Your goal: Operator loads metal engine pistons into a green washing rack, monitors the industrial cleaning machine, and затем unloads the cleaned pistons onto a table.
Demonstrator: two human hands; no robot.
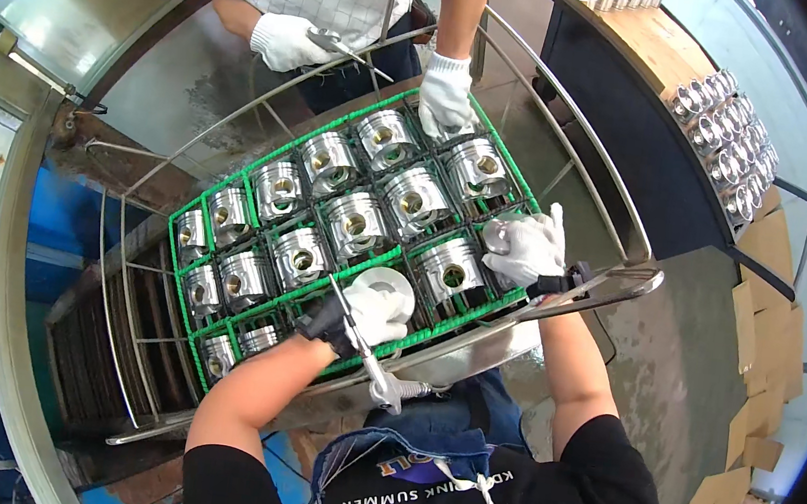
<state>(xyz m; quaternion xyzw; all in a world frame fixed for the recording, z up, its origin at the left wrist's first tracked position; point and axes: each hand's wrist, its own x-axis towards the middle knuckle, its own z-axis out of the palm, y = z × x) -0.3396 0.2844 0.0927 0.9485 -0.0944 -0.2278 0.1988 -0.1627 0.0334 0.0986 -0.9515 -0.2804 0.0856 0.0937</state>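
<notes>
Denim of my apron (409, 454), tied with soft white cord, bunches nearest over a black shirt. Beyond it, a bright steel rod (363, 348) with a coiled end slants past my left wrist, beside the smooth bent tube (612, 281) of the cart rail. My left hand (378, 314), in a white knit glove, has its fingers curled round a flat-topped piston (394, 283), whose pale disc faces up over the near part of the rack (445, 328). My right hand (527, 249), fingers spread and partly bent, lies on a silvery piston at the rack's right side; I cannot tell whether it grips or only touches, since the glove hides most of it. Green-wrapped dividers set other shiny, ribbed pistons (355, 224) in separate cells, dark round bores showing. Across the rack are a co-worker's gloved hands (447, 99), one at the far corner, its fingertips hard to make out; the head is cut off. Farther right, a wood-topped bench (650, 51) carries more metal parts (724, 140), too small to make out well.
</notes>
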